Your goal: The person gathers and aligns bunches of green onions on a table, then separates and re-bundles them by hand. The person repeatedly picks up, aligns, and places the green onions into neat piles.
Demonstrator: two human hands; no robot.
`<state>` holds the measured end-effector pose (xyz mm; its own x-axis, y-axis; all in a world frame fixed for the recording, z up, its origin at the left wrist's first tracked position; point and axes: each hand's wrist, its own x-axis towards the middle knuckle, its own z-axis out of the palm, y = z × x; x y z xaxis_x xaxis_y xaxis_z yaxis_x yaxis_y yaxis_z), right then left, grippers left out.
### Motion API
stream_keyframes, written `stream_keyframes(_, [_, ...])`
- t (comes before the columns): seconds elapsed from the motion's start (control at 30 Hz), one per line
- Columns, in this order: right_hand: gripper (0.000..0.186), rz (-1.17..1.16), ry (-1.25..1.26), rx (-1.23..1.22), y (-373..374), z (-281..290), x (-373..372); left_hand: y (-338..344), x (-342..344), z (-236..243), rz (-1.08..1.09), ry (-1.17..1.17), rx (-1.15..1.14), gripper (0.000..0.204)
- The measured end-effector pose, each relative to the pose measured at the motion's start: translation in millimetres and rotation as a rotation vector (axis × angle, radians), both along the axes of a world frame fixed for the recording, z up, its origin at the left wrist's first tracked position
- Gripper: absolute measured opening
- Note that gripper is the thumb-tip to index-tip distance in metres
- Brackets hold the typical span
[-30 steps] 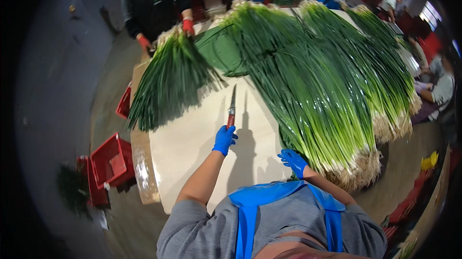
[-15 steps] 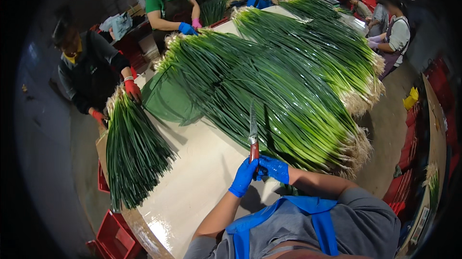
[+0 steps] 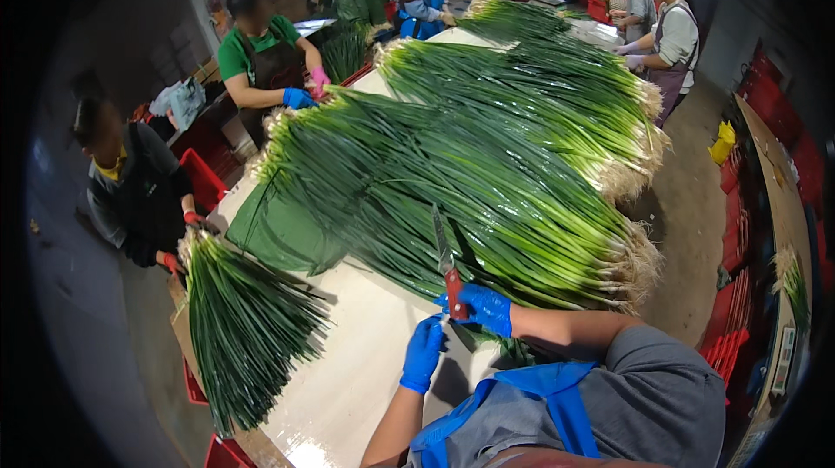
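Observation:
My right hand [image 3: 484, 309], in a blue glove, is closed round the red-brown handle of a knife [image 3: 454, 292]. Its blade points up and away from me, over the leaves of a large pile of green onions [image 3: 513, 207]. My left hand [image 3: 424, 355], gloved in blue too, is just left of and below the handle. Its fingers are pressed together near a small pale bit, too small to name. Green leaf ends poke out beneath my right forearm. The onions' roots face right on the near side of the pile.
A pale table [image 3: 348, 329] bears the onions and a green cloth [image 3: 283, 229]. At left, a person in red gloves handles an onion bunch [image 3: 239, 329]. Another in a green shirt [image 3: 261, 59] works across the table. More people stand farther back. Red crates [image 3: 204, 181] are around the table.
My left hand has come off the knife handle and moved down and left. My right hand now holds the knife, which tilts more leftward. The view has shifted.

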<state>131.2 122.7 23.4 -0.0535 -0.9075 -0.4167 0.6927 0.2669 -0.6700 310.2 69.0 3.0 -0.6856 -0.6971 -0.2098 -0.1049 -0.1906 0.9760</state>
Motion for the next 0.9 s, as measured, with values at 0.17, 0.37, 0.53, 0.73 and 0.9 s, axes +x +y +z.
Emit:
stream_keyframes(0.17, [0.046, -0.070, 0.028, 0.004, -29, 39, -88, -15, 29, -47, 0.341, -0.503, -0.860, 0.062])
stream_keyframes(0.37, [0.033, -0.347, 0.221, -0.074, -69, 62, -210, 5, 30, -69, 0.180, -0.924, -1.011, 0.075])
stream_keyframes(0.53, [0.020, -0.529, 0.351, -0.012, -99, 84, -250, 8, 28, -66, 0.165, -0.976, -1.038, 0.072])
stream_keyframes(0.73, [0.029, -0.469, 0.189, 0.096, -129, 53, -310, 9, 23, -62, 0.133, -1.021, -1.000, 0.071])
stream_keyframes(0.9, [0.036, -0.498, 0.241, 0.053, -138, 42, -320, 9, 16, -58, 0.103, -1.065, -1.003, 0.071])
